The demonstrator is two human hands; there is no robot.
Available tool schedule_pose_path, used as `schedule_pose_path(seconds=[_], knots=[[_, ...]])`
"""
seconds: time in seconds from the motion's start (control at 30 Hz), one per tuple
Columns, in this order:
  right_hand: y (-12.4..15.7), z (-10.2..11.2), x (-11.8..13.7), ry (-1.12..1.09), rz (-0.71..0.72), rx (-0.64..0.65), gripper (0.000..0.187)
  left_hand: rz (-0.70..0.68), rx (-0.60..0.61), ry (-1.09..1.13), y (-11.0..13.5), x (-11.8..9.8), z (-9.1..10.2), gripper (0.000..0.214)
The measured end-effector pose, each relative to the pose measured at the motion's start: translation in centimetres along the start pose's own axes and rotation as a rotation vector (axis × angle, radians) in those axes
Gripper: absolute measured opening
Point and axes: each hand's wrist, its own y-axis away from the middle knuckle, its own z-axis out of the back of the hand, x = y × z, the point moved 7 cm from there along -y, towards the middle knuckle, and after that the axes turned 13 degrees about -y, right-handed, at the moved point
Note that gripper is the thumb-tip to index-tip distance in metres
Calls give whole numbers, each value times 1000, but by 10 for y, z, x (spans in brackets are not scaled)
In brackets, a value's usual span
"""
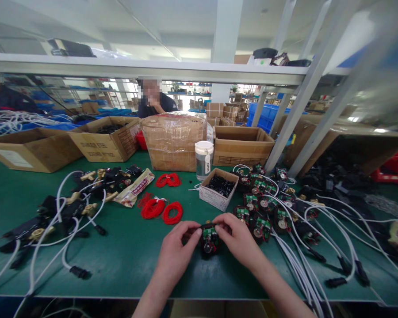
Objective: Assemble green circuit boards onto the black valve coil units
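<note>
A small black housing with a green circuit board (209, 238), red wires and a round silver part stands near the table's front edge. My left hand (179, 247) grips its left side between thumb and fingers. On the other side, my right hand (235, 236) is closed at its upper right edge, fingertips by the board. A brass fitting shows at the top of the housing. What lies under my fingertips is hidden. Similar open units with circuit boards (261, 227) and white cables are piled just right of my right hand.
Red wire coils (172, 213) lie ahead of my left hand, with a small box of black parts (215, 201) and a lidded cup (204, 161) beyond. At left are valve assemblies with white cables (58, 207). Cardboard boxes (172, 145) line the back; a person (157, 104) sits behind.
</note>
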Motion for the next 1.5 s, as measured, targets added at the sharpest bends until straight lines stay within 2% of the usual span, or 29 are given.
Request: schedule_pose_path(seconds=[0.13,0.37,0.7,1.13,1.3,1.5], knots=[[0,-1,-2,-24,-2,2,17,-2,-25,3,-1,1,-3,19],[1,-1,-15,-194,-83,49,20,-19,-40,-10,0,4,-4,19],[5,-1,-3,-39,34,31,20,-25,-62,-9,3,7,-5,18],[13,-3,-11,-123,-13,58,30,-29,-37,-3,6,11,-5,21],[11,-1,-10,-101,1,49,24,-27,-42,-5,5,8,-3,21],[5,-5,2,6,-2,-28,13,-37,-64,-16,2,1,-1,20]])
